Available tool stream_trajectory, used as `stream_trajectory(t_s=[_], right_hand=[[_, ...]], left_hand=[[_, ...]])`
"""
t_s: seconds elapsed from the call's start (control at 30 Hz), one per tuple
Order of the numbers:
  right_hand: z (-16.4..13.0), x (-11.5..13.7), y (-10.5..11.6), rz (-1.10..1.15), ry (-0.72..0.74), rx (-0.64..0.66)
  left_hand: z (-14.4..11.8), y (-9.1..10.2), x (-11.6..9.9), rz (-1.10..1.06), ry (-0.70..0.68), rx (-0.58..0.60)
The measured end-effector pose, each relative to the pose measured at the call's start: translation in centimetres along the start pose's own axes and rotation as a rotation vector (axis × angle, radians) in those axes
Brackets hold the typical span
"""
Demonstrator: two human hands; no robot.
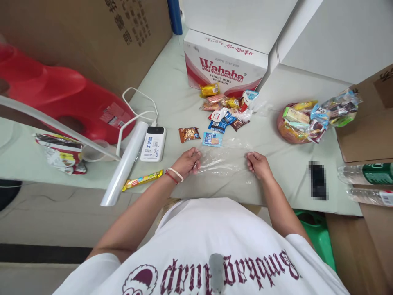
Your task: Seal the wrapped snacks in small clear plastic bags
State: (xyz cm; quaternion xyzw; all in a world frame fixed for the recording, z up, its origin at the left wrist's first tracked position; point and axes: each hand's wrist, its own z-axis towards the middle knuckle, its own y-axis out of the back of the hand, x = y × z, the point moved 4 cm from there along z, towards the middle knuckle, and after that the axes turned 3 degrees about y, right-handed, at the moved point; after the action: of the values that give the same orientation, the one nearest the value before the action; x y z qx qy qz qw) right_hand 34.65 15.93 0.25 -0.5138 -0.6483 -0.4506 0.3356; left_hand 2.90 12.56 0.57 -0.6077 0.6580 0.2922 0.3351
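Note:
Between my two hands a clear plastic film [222, 159] lies stretched low over the table. My left hand [188, 160], with bracelets at the wrist, is closed on its left edge. On the opposite side my right hand [257, 164] pinches the other edge. Just beyond the film is a light blue snack packet [212, 139], with a brown cookie packet [189, 134] to its left. Farther back, a loose pile holds dark blue packets [221, 122], a brown packet [239, 124] and yellow-wrapped snacks [209, 89].
A Wahaba-style printed water carton, marked Wahaha [225, 65], stands behind the pile. To the left are a power bank [154, 144], a plastic roll [124, 164], a yellow snack stick [143, 180] and a red jug [61, 98]. A filled snack basket [294, 127] and bottles [376, 173] are right.

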Motion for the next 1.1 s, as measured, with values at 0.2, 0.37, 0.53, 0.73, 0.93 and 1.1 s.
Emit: stream_trajectory(t_s=[0.2,0.37,0.53,0.73,0.93,1.1], right_hand=[[-2.4,-0.9,0.8,-0.146,0.039,-0.033],[-2.7,0.4,0.0,-0.298,0.156,-0.035],[-2.5,-0.5,3.4,-0.393,0.157,-0.106],[1.5,3.6,8.2,-0.839,0.274,-0.100],[9.6,11.4,-2.0,-1.182,0.599,0.174],[10.8,10.9,-5.0,-1.366,0.505,0.220]], left_hand=[[-2.8,1.8,-2.4,0.644,-0.345,-0.524],[-2.7,-3.7,-3.8,1.112,-0.838,-0.172],[0.3,-4.2,-0.8,1.226,-0.719,-0.019],[-1.3,-2.9,1.4,1.249,-0.697,-0.099],[-3.2,-3.3,2.6,1.260,-0.666,-0.055],[-3.9,-2.1,3.2,1.228,-0.646,-0.065]])
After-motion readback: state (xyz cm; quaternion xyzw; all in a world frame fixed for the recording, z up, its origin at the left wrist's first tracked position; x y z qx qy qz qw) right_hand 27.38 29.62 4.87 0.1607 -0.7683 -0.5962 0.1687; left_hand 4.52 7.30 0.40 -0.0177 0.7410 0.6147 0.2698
